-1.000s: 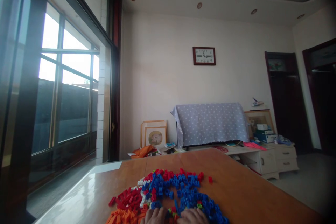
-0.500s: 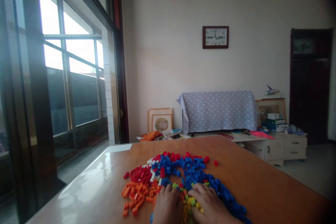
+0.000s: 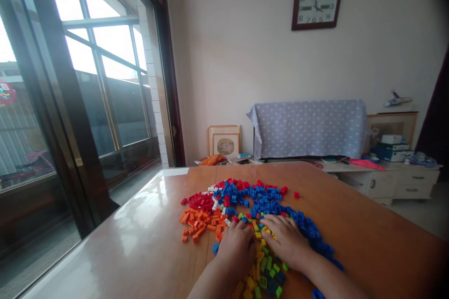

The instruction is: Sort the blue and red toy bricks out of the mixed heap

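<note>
My left hand [image 3: 236,245] is curled with its knuckles up at the left edge of the mixed bricks, and its fingertips are hidden, so what they hold cannot be made out. Across a small gap, my right hand [image 3: 286,240] lies palm down with fingers stretched over the yellow bricks [image 3: 269,232]. Orange toy bricks [image 3: 199,222] are spread to the left of my left hand. Green bricks [image 3: 269,261] lie between and below my wrists. A long band of blue bricks [image 3: 305,224] curves past the right hand.
Red bricks [image 3: 199,201] sit behind the orange ones, and a single red brick [image 3: 296,195] lies apart at the right. The wooden table [image 3: 354,224] reaches toward a low white cabinet [image 3: 382,184]. Glass windows [image 3: 122,98] stand at the left.
The view has tipped downward and shifted, so more forearm and more green and yellow bricks show at the front. Both hands stay over the mixed bricks, the right with fingers spread.
</note>
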The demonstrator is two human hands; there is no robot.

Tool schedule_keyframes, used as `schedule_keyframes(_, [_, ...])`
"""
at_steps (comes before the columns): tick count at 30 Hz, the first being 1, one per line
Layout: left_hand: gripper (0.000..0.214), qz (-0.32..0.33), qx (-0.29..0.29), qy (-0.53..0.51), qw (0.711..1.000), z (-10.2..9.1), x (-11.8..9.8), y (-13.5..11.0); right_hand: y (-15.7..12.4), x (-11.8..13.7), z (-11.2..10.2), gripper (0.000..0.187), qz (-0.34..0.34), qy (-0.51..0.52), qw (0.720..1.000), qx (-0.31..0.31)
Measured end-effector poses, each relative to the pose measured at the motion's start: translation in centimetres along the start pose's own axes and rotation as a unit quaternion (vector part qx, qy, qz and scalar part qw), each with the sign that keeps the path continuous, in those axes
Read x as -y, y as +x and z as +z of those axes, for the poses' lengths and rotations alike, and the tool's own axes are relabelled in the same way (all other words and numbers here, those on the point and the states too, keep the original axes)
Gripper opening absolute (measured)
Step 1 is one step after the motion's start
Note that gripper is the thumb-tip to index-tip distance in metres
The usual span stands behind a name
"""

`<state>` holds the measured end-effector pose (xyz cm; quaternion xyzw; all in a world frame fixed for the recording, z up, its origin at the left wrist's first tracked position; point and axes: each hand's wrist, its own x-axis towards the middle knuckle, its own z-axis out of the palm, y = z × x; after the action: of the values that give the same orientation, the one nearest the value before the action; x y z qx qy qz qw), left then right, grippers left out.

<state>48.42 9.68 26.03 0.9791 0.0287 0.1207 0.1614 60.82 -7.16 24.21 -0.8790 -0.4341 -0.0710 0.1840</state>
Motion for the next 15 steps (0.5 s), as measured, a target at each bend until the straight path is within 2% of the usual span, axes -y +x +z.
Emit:
schedule_keyframes(3, [0.014, 0.003, 0.002, 0.003, 1.000, -0.3, -0.1, -0.3, -0.4, 1.2, -0.9, 0.035, -0.075, 0.032, 0.997, 0.020])
schedule_keyframes(6, [0.014, 0.007, 0.004, 0.002, 1.000, -0.7, -0.3, -0.5, -0.7, 1.9, -1.7, 0.028, -0.103, 0.045, 0.993, 0.035])
schedule_keyframes(9, [0.013, 0.016, 0.010, -0.007, 1.000, -1.1, -0.4, -0.6, -0.8, 1.4, -2.0, 0.025, -0.082, 0.031, 0.995, 0.044])
schedule_keyframes(13, [0.013, 0.031, 0.012, -0.012, 0.999, -1.3, -0.3, -0.7, -0.5, -0.8, -2.0, 0.019, -0.014, -0.005, 1.000, 0.019])
schedule_keyframes(15, [0.013, 0.037, 0.012, -0.018, 0.999, -1.4, -0.4, -0.8, -0.2, -2.1, -1.8, 0.023, 0.018, -0.021, 1.000, 0.002])
